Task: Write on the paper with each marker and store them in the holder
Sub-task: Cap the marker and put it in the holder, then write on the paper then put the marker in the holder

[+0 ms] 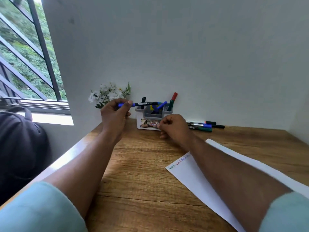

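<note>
Head view showed the left hand (115, 114) pinching a blue marker (143, 104) level over the holder (151, 122); the right hand (174, 127), curled, held nothing visible

Home study corner, looks like a bedroom or spare-room desk setup. Evidence: small wood-grain desk (142, 164) pushed into a corner of plain white walls (184, 47). Window (25, 56) on the left with dark metal bars, dense greenery outside. Artificial white flowers (108, 93) against the wall as decor. Desk organiser-type holder (150, 121) with markers (172, 101) standing in it, more markers (203, 126) loose beside it, sheet of paper (200, 186) with handwriting. Dark bag (20, 144) sitting below the sill. Nothing industrial or commercial, just domestic stationery clutter.
</note>
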Tool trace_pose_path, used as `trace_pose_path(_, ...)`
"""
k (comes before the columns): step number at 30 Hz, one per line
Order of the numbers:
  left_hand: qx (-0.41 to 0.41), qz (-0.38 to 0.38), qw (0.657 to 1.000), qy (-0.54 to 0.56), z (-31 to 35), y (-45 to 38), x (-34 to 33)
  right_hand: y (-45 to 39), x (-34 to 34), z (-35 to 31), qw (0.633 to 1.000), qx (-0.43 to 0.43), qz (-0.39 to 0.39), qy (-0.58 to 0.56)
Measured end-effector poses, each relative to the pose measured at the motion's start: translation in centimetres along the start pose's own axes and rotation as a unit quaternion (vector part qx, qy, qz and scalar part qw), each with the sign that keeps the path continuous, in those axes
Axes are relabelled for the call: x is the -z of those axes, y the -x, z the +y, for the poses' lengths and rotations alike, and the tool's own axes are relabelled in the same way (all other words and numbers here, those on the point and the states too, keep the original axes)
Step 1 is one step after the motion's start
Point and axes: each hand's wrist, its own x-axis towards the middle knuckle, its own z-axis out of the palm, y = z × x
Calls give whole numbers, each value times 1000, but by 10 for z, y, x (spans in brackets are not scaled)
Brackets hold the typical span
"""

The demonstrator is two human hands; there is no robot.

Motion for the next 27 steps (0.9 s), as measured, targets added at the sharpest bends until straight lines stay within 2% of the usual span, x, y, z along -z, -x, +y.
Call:
trace_pose_path(3,-47,17,996,-70,1,-8,-4,-5,-16,10,1000,5,10,-28)
trace_pose_path(7,-92,30,991,-93,6,-14,-7,-10,-17,16,998,-19,15,-63)
trace_pose_path(9,-123,2,982,-145,5,-15,-9,-11,-16,18,998,-25,13,-64)
trace_pose_path(12,-166,-60,944,-278,2,-11,-19,-12,-18,19,998,-27,11,-49)
trace_pose_path(14,-171,-79,930,-315,-2,-10,-28,-13,-18,20,998,-30,13,-50)
trace_pose_path(21,-185,-53,934,-300,-11,-13,-45,-13,-19,22,998,-34,16,-53)
trace_pose_path(27,-230,-23,922,-312,-19,-7,-30,-15,-18,23,998,-31,14,-53)
